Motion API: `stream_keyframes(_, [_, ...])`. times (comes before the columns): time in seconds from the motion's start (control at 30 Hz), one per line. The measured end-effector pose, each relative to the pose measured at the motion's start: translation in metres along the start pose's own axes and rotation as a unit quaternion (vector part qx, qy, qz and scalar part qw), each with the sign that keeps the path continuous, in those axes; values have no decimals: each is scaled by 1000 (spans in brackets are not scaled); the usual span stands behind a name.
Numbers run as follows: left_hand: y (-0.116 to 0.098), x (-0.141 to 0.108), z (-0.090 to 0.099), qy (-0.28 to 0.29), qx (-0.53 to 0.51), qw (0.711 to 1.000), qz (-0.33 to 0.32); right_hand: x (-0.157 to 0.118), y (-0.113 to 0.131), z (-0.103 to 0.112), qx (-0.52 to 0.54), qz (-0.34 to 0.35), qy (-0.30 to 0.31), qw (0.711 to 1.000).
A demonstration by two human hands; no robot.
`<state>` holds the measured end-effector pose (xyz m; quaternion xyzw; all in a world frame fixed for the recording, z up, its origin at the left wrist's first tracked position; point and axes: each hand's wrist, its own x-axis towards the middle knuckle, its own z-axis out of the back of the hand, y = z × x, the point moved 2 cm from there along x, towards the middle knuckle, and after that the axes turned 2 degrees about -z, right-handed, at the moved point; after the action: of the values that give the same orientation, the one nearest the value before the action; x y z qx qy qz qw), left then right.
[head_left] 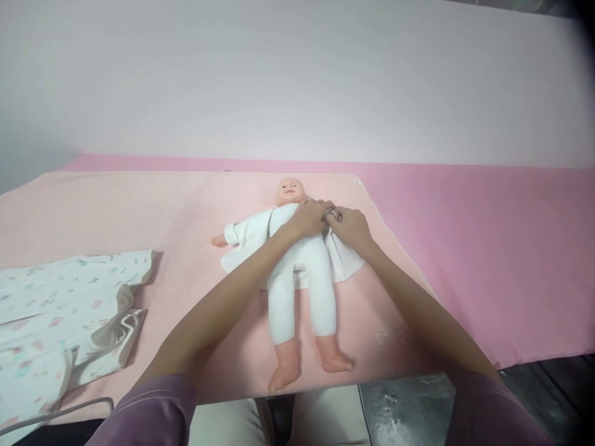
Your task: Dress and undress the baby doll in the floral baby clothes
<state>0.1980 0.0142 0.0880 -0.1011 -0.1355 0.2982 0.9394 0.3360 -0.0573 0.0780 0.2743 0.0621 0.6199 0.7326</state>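
Observation:
A baby doll (291, 191) lies on its back with its head toward the far side, in white leggings (281, 303) with bare feet. A white jacket (251, 232) is spread open under and around it; one sleeve covers the doll's arm at the left, with that small hand showing at the cuff. My left hand (310, 217) reaches across the doll's chest, its fingers curled at the jacket's other sleeve. Against it, my right hand (351, 228) pinches the same sleeve fabric. The doll's arm on that side is hidden, and a small silvery ring shape shows between my fingers.
A pale pink mat (186, 192) lies over a brighter pink table cover (488, 248). At the left is a folded white patterned cloth (79, 303), with a grey cable (69, 409) near it. A white wall (297, 80) stands behind the table.

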Motion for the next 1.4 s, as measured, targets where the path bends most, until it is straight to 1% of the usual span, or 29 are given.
stream_keyframes(0.07, [6,8,3,-2,-16,1000,5,1,-2,-1,-3,7,-9,1000])
stream_keyframes(0.13, [13,19,7,2,-7,1000,-3,3,-2,-4,-2,8,-20,1000])
stream_keyframes(0.2, [19,30,12,2,49,999,-22,7,0,-7,2,8,-21,1000])
stream_keyframes(0.3, [26,38,20,-5,164,983,-85,12,6,-9,21,25,-4,999])
stream_keyframes(0.4, [31,36,27,-9,214,965,-152,9,10,-6,50,75,9,996])
stream_keyframes(0.5, [38,22,37,-34,201,964,-171,-8,1,2,77,119,-4,990])
stream_keyframes(0.57, [42,1,44,-71,168,969,-166,-27,-15,9,81,133,-39,987])
stream_keyframes(0.6, [44,-14,47,-93,151,972,-155,-37,-25,12,78,126,-55,987])
stream_keyframes(0.63, [45,-32,49,-120,135,974,-135,-48,-36,14,74,109,-63,989])
stream_keyframes(0.67, [47,-53,50,-148,121,976,-104,-58,-48,14,69,82,-58,993])
stream_keyframes(0.7, [48,-75,48,-178,108,976,-58,-67,-59,13,63,55,-44,995])
stream_keyframes(0.77, [52,-122,41,-230,86,967,62,-79,-76,8,45,24,-10,999])
stream_keyframes(0.83, [57,-166,29,-252,82,946,187,-85,-82,1,22,25,22,999])
stream_keyframes(0.87, [59,-185,24,-246,90,933,245,-86,-82,-2,11,30,36,999])
stream_keyframes(0.93, [64,-214,16,-211,111,909,343,-85,-77,-7,-6,35,70,997])
stream_keyframes(0.97, [67,-225,15,-183,118,899,379,-85,-74,-8,-8,33,86,996])
stream_keyframes(1.03, [73,-241,18,-121,113,891,422,-86,-66,-5,16,21,110,994])
stream_keyframes(1.1, [78,-248,25,-68,95,895,430,-86,-59,3,70,-1,111,991])
stream_keyframes(1.13, [80,-249,29,-46,79,901,423,-86,-54,8,105,-12,99,989])
stream_keyframes(1.2, [80,-243,35,-14,21,913,407,-85,-41,19,176,-30,52,983])
stream_keyframes(1.23, [78,-238,37,-21,-20,916,401,-83,-32,24,205,-31,22,978])
stream_keyframes(1.27, [73,-230,38,-51,-66,915,396,-81,-21,27,228,-22,-8,973])
stream_keyframes(1.3, [66,-221,40,-104,-108,911,385,-78,-7,29,242,-1,-35,970])
stream_keyframes(1.33, [56,-212,41,-171,-139,905,363,-76,8,30,245,35,-56,967])
stream_keyframes(1.37, [43,-202,42,-232,-157,904,324,-74,23,29,238,86,-62,965])
stream_keyframes(1.4, [28,-194,42,-262,-165,914,264,-74,38,27,219,151,-47,963])
